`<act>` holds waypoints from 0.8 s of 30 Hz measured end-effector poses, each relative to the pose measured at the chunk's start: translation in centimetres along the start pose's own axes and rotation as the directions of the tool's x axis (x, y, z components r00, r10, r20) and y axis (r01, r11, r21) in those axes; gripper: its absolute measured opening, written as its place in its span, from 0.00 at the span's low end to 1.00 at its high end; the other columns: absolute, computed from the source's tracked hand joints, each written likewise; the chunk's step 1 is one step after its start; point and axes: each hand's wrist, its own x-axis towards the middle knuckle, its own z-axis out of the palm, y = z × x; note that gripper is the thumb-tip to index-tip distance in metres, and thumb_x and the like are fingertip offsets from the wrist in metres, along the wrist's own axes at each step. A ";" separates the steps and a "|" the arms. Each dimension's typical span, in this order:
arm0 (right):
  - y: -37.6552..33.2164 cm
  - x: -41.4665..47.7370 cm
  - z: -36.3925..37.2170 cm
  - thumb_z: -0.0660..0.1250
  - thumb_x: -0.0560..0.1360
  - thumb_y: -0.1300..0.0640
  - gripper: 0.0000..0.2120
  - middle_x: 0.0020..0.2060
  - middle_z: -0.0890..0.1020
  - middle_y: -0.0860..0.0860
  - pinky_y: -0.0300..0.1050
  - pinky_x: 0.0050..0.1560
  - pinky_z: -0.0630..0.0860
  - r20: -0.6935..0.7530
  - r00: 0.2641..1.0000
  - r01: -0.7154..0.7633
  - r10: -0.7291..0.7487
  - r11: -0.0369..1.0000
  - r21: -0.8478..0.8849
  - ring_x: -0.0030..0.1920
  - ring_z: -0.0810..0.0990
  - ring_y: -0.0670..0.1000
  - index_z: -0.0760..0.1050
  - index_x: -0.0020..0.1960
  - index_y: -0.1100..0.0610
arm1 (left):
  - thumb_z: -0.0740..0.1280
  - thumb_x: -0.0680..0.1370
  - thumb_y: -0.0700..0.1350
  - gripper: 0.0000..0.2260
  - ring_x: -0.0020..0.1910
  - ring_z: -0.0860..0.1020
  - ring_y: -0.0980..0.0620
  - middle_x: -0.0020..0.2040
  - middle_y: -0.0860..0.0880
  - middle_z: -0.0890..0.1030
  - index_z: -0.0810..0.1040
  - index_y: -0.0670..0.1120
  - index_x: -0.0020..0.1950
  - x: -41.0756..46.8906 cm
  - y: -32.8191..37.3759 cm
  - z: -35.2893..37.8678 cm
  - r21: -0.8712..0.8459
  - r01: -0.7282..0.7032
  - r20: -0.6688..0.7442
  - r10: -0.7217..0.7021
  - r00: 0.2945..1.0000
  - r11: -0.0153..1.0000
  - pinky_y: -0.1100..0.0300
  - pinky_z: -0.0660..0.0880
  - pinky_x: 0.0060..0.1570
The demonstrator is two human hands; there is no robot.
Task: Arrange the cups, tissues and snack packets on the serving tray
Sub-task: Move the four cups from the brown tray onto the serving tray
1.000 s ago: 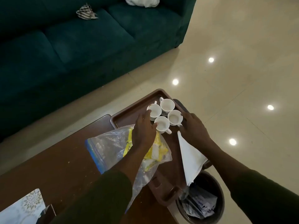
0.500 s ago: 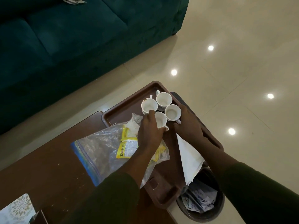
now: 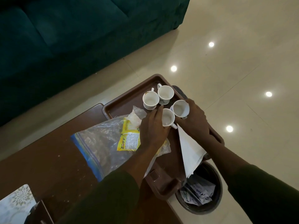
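Observation:
A brown serving tray (image 3: 129, 92) lies on the table's right end. Two white cups stand at its far corner, the back-left cup (image 3: 150, 100) beside the back-right cup (image 3: 165, 94). My left hand (image 3: 153, 128) wraps around the near cup (image 3: 168, 118). My right hand (image 3: 194, 122) grips the right cup (image 3: 180, 108), which is tilted and looks slightly raised. A folded white tissue (image 3: 189, 151) lies along the tray's right side, partly under my right wrist. A yellow snack packet (image 3: 128, 141) sits inside a clear zip bag (image 3: 100, 143) that overlaps the tray's left edge.
The tray overhangs the edge of the brown table (image 3: 48, 159), above a dark waste bin (image 3: 210, 206) holding papers. A patterned box (image 3: 14, 204) sits at the table's near left corner. A dark green sofa (image 3: 64, 38) stands beyond, across a strip of tiled floor.
My right hand has closed on the right cup and tipped it away from the group. My left hand has slid onto the near cup. The view has tilted downward.

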 end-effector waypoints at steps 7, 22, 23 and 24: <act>-5.4 -1.0 -2.7 0.70 0.62 0.33 0.32 0.52 0.80 0.49 0.45 0.43 0.74 -0.024 0.992 0.122 -0.125 0.987 -0.102 0.47 0.79 0.51 0.69 0.59 0.50 | 0.73 0.70 0.51 0.24 0.54 0.79 0.48 0.58 0.52 0.76 0.72 0.52 0.65 -1.5 0.1 -5.5 -0.077 -0.034 -0.124 0.025 0.992 0.996 0.56 0.75 0.42; -32.8 -15.0 13.5 0.70 0.65 0.42 0.24 0.50 0.81 0.50 0.54 0.46 0.77 0.302 0.798 0.527 -0.521 0.847 0.068 0.49 0.79 0.55 0.71 0.57 0.50 | 0.72 0.70 0.59 0.27 0.57 0.78 0.52 0.62 0.52 0.78 0.72 0.54 0.66 -19.5 -22.1 -26.8 -0.070 0.270 -0.407 -0.274 0.871 0.960 0.57 0.78 0.52; -34.5 -16.6 15.0 0.69 0.65 0.43 0.23 0.50 0.81 0.50 0.55 0.46 0.77 0.340 0.774 0.542 -0.534 0.837 0.080 0.49 0.80 0.55 0.71 0.57 0.50 | 0.71 0.70 0.59 0.27 0.57 0.78 0.51 0.61 0.52 0.78 0.72 0.53 0.66 -21.6 -24.0 -28.2 -0.063 0.288 -0.420 -0.287 0.861 0.956 0.57 0.78 0.51; -36.0 -18.2 16.5 0.69 0.65 0.44 0.23 0.51 0.81 0.49 0.54 0.45 0.78 0.383 0.749 0.554 -0.540 0.828 0.083 0.49 0.80 0.55 0.70 0.57 0.49 | 0.71 0.69 0.58 0.26 0.56 0.78 0.51 0.61 0.53 0.77 0.72 0.53 0.65 -23.7 -25.8 -29.4 -0.059 0.312 -0.429 -0.306 0.850 0.948 0.57 0.77 0.49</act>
